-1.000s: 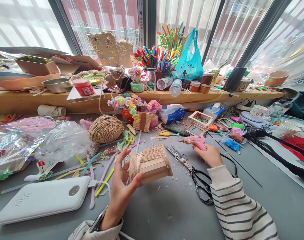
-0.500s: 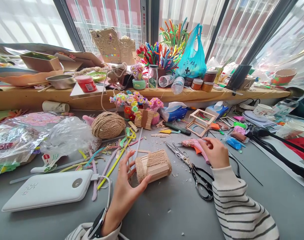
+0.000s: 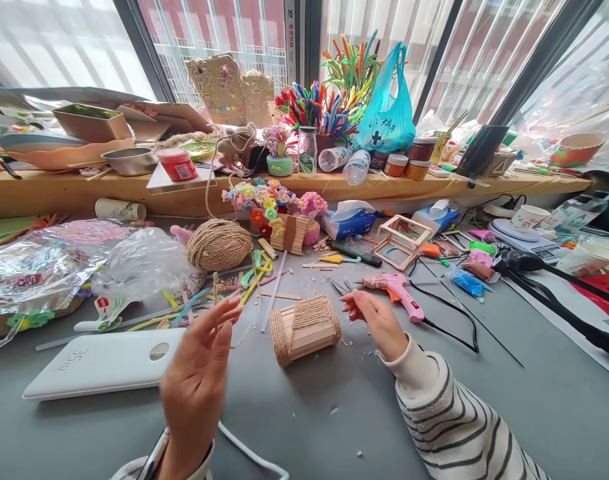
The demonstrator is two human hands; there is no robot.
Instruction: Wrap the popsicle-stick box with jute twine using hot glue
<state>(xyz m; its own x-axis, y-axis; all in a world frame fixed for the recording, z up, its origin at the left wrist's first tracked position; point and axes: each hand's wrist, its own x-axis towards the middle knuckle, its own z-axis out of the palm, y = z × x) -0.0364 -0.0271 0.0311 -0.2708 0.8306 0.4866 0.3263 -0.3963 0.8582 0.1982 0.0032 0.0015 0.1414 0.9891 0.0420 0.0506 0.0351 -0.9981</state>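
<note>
A small wooden-stick barrel [image 3: 304,330], partly wrapped with twine, lies on its side between my hands, touched by neither. My left hand [image 3: 197,373] is raised to its left, beside the white power bank, fingers stretched out and the thumb apart from them. A thin strand shows near its thumb; whether the hand touches it I cannot tell. My right hand [image 3: 377,320] hovers right of the barrel, fingers loosely extended, with nothing visible in them. It covers most of the scissors [image 3: 340,287], whose tips show. The pink glue gun [image 3: 397,293] lies just beyond it.
A ball of twine [image 3: 219,245] and coloured pipe cleaners lie behind my left hand. The power bank [image 3: 104,365] is at left, with a white cable [image 3: 254,453] in front. A stick frame [image 3: 401,241] and tissue pack [image 3: 349,221] stand farther back. A cluttered wooden ledge [image 3: 264,193] runs behind.
My left hand has left the barrel and drawn back left. My right hand has come away from the glue gun, moving left and over the scissors. The barrel stays about where it was.
</note>
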